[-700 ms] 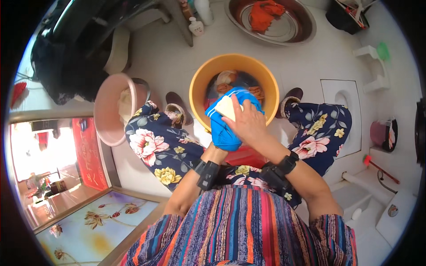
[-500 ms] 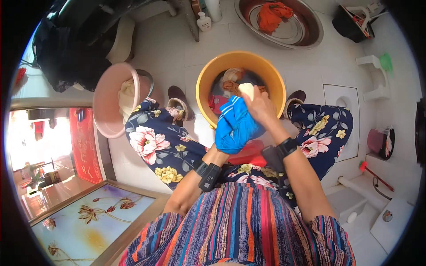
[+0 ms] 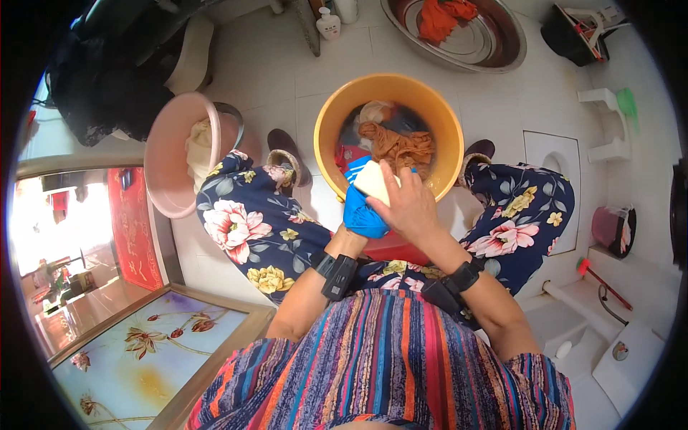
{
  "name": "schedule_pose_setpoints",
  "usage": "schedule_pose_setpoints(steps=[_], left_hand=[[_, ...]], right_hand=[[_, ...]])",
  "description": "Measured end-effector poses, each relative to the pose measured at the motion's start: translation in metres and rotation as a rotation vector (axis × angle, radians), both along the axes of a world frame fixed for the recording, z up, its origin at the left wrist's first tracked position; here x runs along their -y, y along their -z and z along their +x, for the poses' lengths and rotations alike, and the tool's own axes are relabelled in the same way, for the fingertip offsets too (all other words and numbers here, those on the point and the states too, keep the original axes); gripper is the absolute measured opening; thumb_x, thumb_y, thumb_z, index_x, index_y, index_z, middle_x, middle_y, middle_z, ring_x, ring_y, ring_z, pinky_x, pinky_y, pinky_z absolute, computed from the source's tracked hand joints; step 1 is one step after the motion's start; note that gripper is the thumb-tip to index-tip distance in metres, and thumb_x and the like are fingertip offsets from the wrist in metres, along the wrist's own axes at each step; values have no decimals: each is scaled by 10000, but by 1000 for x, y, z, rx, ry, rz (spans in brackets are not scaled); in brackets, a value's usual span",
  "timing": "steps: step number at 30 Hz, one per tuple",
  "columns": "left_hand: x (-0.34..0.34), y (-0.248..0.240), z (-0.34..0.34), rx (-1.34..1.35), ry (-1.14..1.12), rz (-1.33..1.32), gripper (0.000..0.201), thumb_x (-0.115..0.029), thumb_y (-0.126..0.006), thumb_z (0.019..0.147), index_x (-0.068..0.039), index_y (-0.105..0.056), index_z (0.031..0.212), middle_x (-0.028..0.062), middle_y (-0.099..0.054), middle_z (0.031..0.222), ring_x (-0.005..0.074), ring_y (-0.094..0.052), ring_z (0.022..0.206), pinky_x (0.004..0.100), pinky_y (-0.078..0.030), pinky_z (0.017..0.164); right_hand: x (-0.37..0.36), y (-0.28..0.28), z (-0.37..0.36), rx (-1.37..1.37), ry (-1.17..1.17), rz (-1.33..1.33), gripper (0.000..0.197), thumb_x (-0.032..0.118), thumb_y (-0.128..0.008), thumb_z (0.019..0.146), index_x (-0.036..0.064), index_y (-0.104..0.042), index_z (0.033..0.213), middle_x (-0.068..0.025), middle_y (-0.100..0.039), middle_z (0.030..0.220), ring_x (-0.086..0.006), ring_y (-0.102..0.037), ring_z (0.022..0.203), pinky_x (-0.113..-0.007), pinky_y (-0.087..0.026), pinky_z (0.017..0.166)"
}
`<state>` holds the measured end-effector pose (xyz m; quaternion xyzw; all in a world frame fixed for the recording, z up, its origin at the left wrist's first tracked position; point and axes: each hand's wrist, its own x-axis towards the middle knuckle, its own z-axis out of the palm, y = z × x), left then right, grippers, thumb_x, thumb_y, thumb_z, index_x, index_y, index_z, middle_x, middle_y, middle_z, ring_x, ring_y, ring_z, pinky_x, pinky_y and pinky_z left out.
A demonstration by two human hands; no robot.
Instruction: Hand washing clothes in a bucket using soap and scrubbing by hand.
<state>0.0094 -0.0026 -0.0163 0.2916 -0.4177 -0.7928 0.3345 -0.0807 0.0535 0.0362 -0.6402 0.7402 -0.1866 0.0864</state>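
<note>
Blue cloth (image 3: pixel 364 217) is located at the near edge of the yellow tub (image 3: pixel 330 118), draped over the left hand (image 3: pixel 350 241); that hand is mostly covered, so its finger grip can't be told. Pale yellow block (image 3: pixel 370 182) is gripped in the right hand (image 3: pixel 414 208), thumb on the near side, fingers over the far side. Block is held over the upper part of the cloth, apparently in contact. Hands are brought together there, cloth and block between them; right hand is placed just right of the cloth.

Inside the tub: brown cloth (image 3: pixel 405 149) is bunched beyond the hands, with a pink-red cloth (image 3: pixel 350 153) to its left. Red item (image 3: pixel 394 248) is seen below the hands, partly covered by the right forearm.

Further out: cream cloth (image 3: pixel 199 150) is held in the pink bucket (image 3: pixel 172 197) at left; orange-red cloth (image 3: pixel 438 21) is laid in the metal basin (image 3: pixel 514 54), far right.
</note>
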Motion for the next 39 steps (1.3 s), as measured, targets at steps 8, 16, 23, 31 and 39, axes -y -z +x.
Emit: schedule_pose_setpoints(steps=[8,16,23,31,39], left_hand=[[13,4,-6,-467,83,698,116,-97,-448,893,-95,-525,979,1,-549,870,99,-532,813,224,-453,752],[24,6,-13,-645,216,970,105,-122,-474,846,-85,-536,921,31,-541,820,133,-515,755,258,-446,724],[14,-8,-15,-740,199,776,310,-333,-310,927,-97,-478,1037,79,-542,940,240,-528,861,377,-439,794],[21,-34,-1,268,164,-768,215,-245,-541,807,-60,-558,915,125,-588,886,265,-559,826,356,-445,735],[13,-39,-9,265,85,-812,166,-186,-576,789,-44,-545,868,105,-576,825,245,-563,750,339,-457,659]], right_hand=[[11,29,-26,245,179,48,561,424,-558,799,54,-445,1205,-194,-479,901,-384,-542,825,-459,-464,662],[5,28,-41,391,343,-79,500,387,-534,821,88,-415,1204,-208,-546,897,-384,-556,851,-467,-452,691],[21,22,-5,221,200,185,635,552,-474,810,89,-419,1242,-235,-527,914,-401,-587,776,-469,-481,655],[5,17,7,259,128,123,594,504,-504,806,84,-426,1219,-227,-564,896,-394,-586,747,-474,-474,630],[22,67,-35,319,263,194,556,530,-472,827,94,-485,1170,-183,-575,837,-343,-596,699,-423,-488,593]])
